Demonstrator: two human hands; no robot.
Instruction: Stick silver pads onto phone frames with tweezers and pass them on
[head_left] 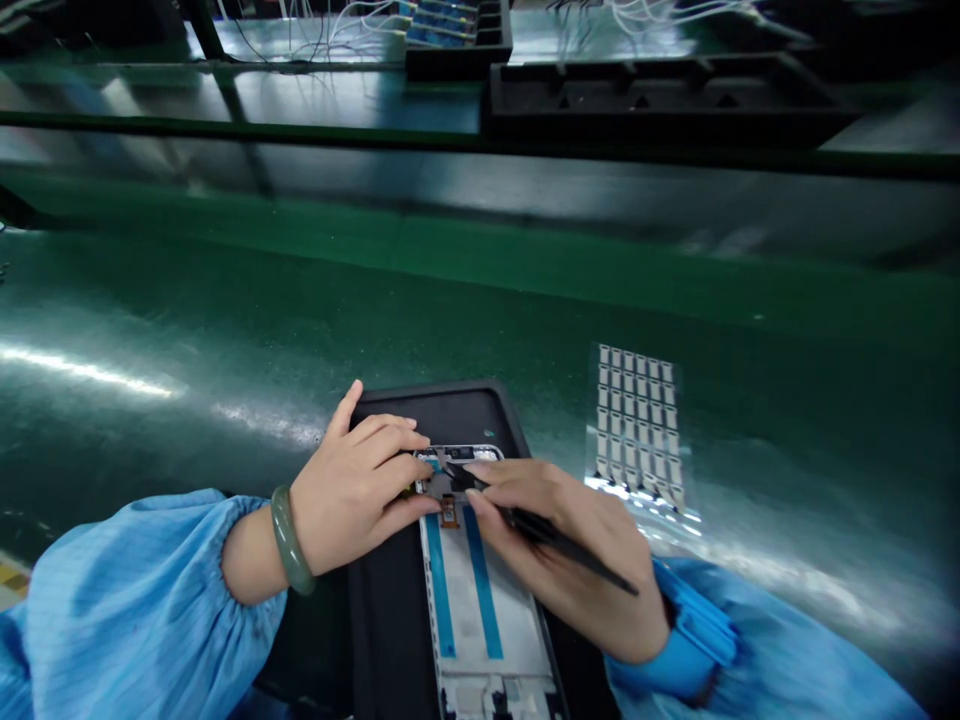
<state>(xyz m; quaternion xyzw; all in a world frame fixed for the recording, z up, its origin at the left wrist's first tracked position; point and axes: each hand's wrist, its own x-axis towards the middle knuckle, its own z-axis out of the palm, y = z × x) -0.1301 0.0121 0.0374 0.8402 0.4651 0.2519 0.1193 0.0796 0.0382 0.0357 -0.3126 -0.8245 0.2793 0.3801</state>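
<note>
An opened phone frame point(469, 590) lies on a black tray point(386, 610), with two blue strips along its pale inner face and a small orange flex cable point(449, 514) near the top. My left hand point(367, 485) rests at the frame's upper left edge, fingers spread and fingertips touching it. In my right hand point(570, 540) is a pair of black tweezers point(574, 552), pinched between thumb and fingers. Their tips reach the upper part of the frame, close to my left fingertips. Whether the tips hold anything is too small to tell.
To the right on the green table point(810, 420) lies a clear sheet of small pale adhesive pieces point(637, 425) in rows. A raised shelf point(322, 105) runs across the back, bearing black compartment trays point(667, 100) and white cables point(360, 22).
</note>
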